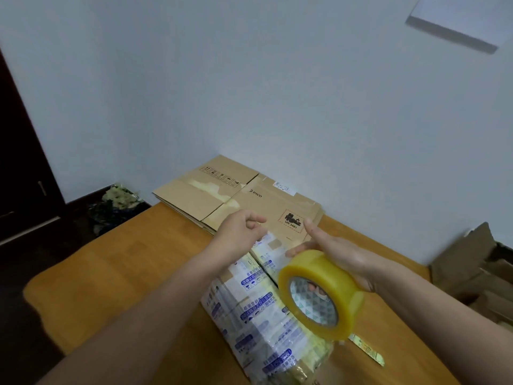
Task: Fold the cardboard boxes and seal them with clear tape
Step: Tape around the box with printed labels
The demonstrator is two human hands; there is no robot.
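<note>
Holding the tape roll (322, 294) up in my right hand (336, 254), I have my fingers hooked through its core from behind and my thumb pointing up. The yellowish roll stands on edge above the near right part of the cardboard box (249, 309). That box lies flat on the wooden table (111, 273) in front of me, its top covered with old tape printed in blue.

My left hand (241, 232) hovers over the far end of the box, fingers curled and thumb tip against forefinger. It may be pinching the free end of the clear tape, but the strip is too faint for me to tell.

Beyond my hands, a stack of flattened boxes (211, 193) lies at the back of the table against the white wall (277, 93). A short shiny strip (366, 350) lies on the table just right of the box. More loose cardboard (477, 273) sits off the table's right side.
</note>
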